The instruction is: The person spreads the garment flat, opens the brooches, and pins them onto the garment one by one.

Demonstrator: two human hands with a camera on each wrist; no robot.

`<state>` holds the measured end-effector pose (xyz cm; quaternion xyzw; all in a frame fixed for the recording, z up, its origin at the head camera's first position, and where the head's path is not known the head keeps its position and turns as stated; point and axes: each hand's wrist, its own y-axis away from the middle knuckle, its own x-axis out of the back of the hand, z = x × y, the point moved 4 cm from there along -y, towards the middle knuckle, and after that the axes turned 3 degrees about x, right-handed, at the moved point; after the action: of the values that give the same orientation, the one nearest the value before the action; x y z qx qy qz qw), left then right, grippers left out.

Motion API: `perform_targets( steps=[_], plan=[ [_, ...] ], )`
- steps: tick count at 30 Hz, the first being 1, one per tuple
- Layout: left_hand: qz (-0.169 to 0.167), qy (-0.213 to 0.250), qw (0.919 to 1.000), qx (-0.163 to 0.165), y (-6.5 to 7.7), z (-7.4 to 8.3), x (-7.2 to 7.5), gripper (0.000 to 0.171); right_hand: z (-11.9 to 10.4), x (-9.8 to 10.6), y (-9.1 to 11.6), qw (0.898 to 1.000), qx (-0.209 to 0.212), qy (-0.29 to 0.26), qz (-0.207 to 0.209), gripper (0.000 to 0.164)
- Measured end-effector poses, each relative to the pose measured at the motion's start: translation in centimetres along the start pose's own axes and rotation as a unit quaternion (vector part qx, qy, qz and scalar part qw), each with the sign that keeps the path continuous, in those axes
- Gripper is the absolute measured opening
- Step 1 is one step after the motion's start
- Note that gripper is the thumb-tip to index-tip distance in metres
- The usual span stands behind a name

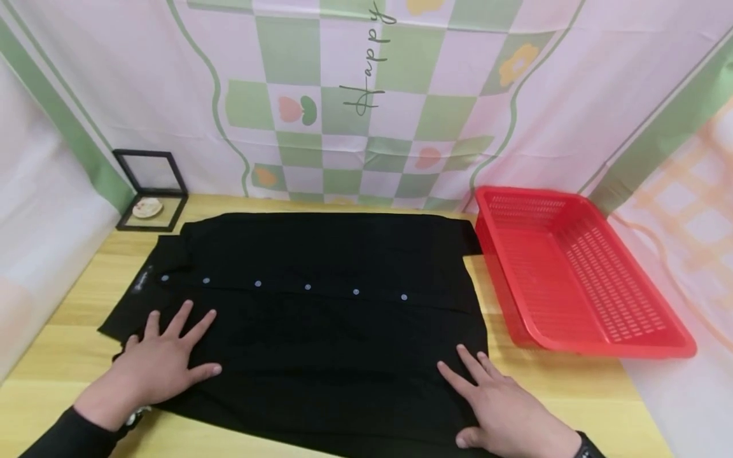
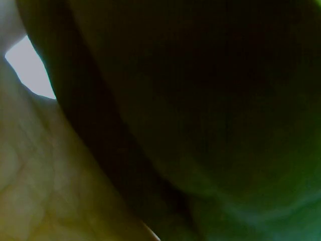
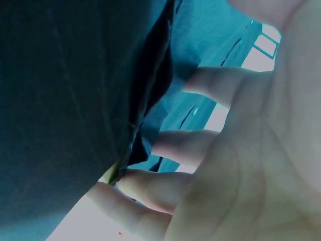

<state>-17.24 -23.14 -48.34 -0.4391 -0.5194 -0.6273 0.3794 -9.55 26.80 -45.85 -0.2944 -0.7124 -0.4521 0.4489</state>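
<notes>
A black button-up shirt (image 1: 321, 343) lies spread on the table, collar (image 1: 166, 254) to the left and hem to the right. Its row of pale buttons (image 1: 307, 287) runs across the front. My left hand (image 1: 157, 366) rests on the cloth below the collar, fingers straight and spread. Near the hem, my right hand (image 1: 498, 404) touches the shirt with spread fingers. In the right wrist view, fingers (image 3: 185, 148) reach the dark fabric (image 3: 65, 110) beside a fold. The left wrist view is dark and blurred, with part of the palm (image 2: 45, 175) along its left side.
A red plastic basket (image 1: 509, 299) stands right of the shirt, close to its sleeve. At the back left is a black open frame (image 1: 143, 191) holding a small round pale item (image 1: 147, 207). A patterned curtain (image 1: 366, 114) hangs behind the wooden table (image 1: 63, 369).
</notes>
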Motion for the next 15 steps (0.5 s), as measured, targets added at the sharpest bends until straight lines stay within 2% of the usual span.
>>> perform_targets(
  steps=[4,8,11,15],
  plan=[
    [-0.006,0.001,1.0,-0.007,0.0,-0.1,0.5,0.106,0.1,-0.1,-0.2,1.0,-0.009,0.0,-0.008,0.101],
    [0.011,0.01,0.9991,-0.041,-0.3,-0.4,2.5,0.095,0.2,0.5,-0.3,1.0,0.0,0.006,0.0,0.094],
    [0.052,0.018,0.996,-0.07,-1.0,-1.0,4.9,0.078,0.3,1.6,-0.5,0.999,0.008,0.02,0.039,0.087],
    [0.122,0.018,0.9886,-0.087,-3.1,-2.5,7.9,0.054,0.3,2.7,-0.8,0.994,0.014,0.041,0.101,0.075]
  ],
)
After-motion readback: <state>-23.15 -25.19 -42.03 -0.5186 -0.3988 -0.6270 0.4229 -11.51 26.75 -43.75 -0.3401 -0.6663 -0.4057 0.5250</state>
